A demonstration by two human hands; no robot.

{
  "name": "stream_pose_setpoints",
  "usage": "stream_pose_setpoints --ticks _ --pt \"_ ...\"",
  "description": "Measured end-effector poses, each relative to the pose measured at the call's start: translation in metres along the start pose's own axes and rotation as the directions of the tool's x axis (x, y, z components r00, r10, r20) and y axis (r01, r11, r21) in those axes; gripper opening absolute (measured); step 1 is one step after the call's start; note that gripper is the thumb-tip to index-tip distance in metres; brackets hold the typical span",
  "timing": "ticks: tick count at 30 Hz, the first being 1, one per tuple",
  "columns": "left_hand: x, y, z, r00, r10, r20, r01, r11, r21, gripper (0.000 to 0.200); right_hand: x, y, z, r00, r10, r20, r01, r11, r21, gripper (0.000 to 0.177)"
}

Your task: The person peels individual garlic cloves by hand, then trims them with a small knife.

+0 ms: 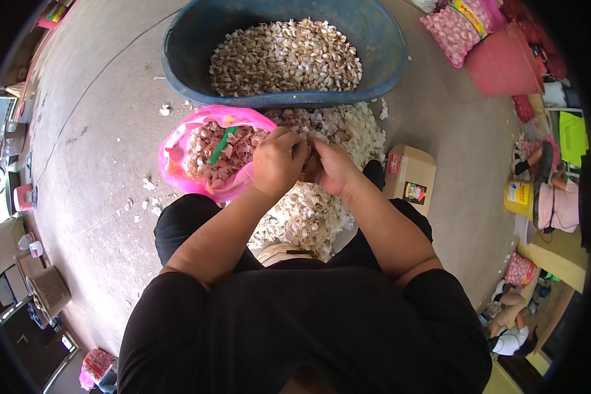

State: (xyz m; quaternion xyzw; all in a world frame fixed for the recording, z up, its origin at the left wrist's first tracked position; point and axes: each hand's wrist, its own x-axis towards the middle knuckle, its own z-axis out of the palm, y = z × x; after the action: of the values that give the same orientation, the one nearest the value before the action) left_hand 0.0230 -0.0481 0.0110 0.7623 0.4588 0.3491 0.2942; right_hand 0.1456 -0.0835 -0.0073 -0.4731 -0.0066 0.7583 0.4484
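Observation:
My left hand point(279, 157) is closed, knuckles up, beside the right rim of a pink plastic bag point(171, 148). Facing it, my right hand point(336, 167) has its fingers curled inward, almost touching the left. Whatever they pinch between them is small, shadowed and mostly hidden by the fingers. Inside the bag are garlic bulbs point(207, 161) with a green strip point(223, 145) lying on top. Under and around my hands spreads a heap of papery garlic skins point(308, 210). Beyond it, a blue tub point(282, 100) holds many separated garlic cloves point(285, 59).
A cardboard box point(410, 174) stands right of my knee. Farther right are a red tub point(505, 62), a mesh sack of garlic point(450, 33), a yellow bucket point(519, 196) and other seated people. Loose skins point(149, 184) dot the concrete floor point(105, 177) at left.

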Motion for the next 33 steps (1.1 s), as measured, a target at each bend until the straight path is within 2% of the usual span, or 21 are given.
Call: stream_pose_setpoints --ticks 3,7,9,10,12,13,14,16,17,18,20,21,22,23,24,27,28,31,32,33 --pt "-0.002 -0.005 0.001 0.997 -0.076 0.000 0.076 0.996 -0.053 0.010 0.000 -0.002 0.001 0.994 0.063 0.088 -0.067 0.997 0.037 0.029" --pt "-0.001 -0.010 -0.006 0.980 -0.172 0.096 0.180 0.980 -0.089 0.012 0.005 -0.004 0.005 0.991 0.129 0.036 -0.129 0.992 -0.008 0.029" --pt "0.002 -0.004 -0.013 0.936 -0.309 0.170 0.323 0.944 -0.061 0.017 0.008 -0.004 0.007 0.988 0.149 0.051 -0.150 0.989 0.017 0.028" --pt "0.003 -0.002 -0.016 0.904 -0.375 0.204 0.391 0.919 -0.044 0.019 0.012 -0.003 0.006 0.986 0.143 0.080 -0.145 0.989 0.019 0.029" --pt "0.004 -0.015 -0.013 0.892 -0.424 0.160 0.444 0.887 -0.124 0.024 0.020 -0.003 0.004 0.982 0.131 0.138 -0.136 0.990 0.026 0.030" --pt "0.007 -0.022 -0.014 0.883 -0.449 0.141 0.468 0.868 -0.164 0.026 0.022 -0.008 0.006 0.992 0.052 0.118 -0.065 0.992 0.105 0.032" --pt "0.010 -0.030 -0.018 0.723 -0.607 0.329 0.690 0.647 -0.324 0.027 0.025 -0.016 0.010 0.995 -0.025 0.093 0.007 0.983 0.183 0.034" --pt "0.015 -0.029 -0.030 0.605 -0.602 0.521 0.761 0.247 -0.600 0.025 0.024 -0.045 0.024 0.977 -0.197 0.086 0.159 0.931 0.328 0.040" --pt "0.014 -0.030 -0.034 0.557 -0.560 0.614 0.744 0.008 -0.668 0.025 0.021 -0.060 0.026 0.951 -0.293 0.101 0.231 0.887 0.399 0.045" --pt "0.014 -0.033 -0.036 0.579 -0.497 0.646 0.756 0.033 -0.653 0.026 0.019 -0.064 0.027 0.946 -0.320 0.044 0.290 0.902 0.321 0.043" --pt "0.015 -0.028 -0.040 0.607 -0.478 0.634 0.744 0.063 -0.665 0.029 0.020 -0.071 0.030 0.917 -0.395 -0.055 0.398 0.905 0.152 0.040" --pt "0.015 -0.026 -0.042 0.620 -0.468 0.629 0.738 0.078 -0.670 0.031 0.020 -0.067 0.032 0.906 -0.422 0.024 0.420 0.893 -0.158 0.037" --pt "0.015 -0.028 -0.043 0.635 -0.468 0.614 0.733 0.117 -0.670 0.033 0.019 -0.059 0.035 0.899 -0.425 0.109 0.425 0.785 -0.451 0.035" --pt "0.014 -0.032 -0.042 0.649 -0.468 0.599 0.728 0.155 -0.668 0.034 0.019 -0.049 0.037 0.897 -0.400 0.189 0.410 0.591 -0.695 0.032" --pt "0.013 -0.034 -0.041 0.663 -0.468 0.585 0.722 0.190 -0.666 0.036 0.022 -0.036 0.040 0.850 -0.431 0.302 0.479 0.398 -0.782 0.028" --pt "0.011 -0.027 -0.038 0.694 -0.530 0.487 0.701 0.347 -0.623 0.041 0.015 -0.005 0.051 0.632 -0.595 0.496 0.615 -0.004 -0.788 0.026" --pt "0.013 -0.023 -0.044 0.655 -0.528 0.541 0.753 0.397 -0.524 0.047 0.015 -0.002 0.051 0.601 -0.621 0.502 0.629 -0.020 -0.777 0.026" --pt "0.014 -0.007 -0.038 0.745 -0.531 0.404 0.659 0.491 -0.570 0.044 0.004 -0.010 0.052 0.703 -0.546 0.455 0.634 0.191 -0.749 0.019" --pt "0.015 0.000 -0.040 0.759 -0.517 0.396 0.644 0.499 -0.580 0.045 0.003 -0.010 0.052 0.667 -0.606 0.433 0.632 0.151 -0.760 0.018" --pt "0.014 0.000 -0.035 0.823 -0.467 0.325 0.561 0.571 -0.599 0.043 0.001 -0.008 0.052 0.624 -0.665 0.409 0.625 0.111 -0.773 0.017"
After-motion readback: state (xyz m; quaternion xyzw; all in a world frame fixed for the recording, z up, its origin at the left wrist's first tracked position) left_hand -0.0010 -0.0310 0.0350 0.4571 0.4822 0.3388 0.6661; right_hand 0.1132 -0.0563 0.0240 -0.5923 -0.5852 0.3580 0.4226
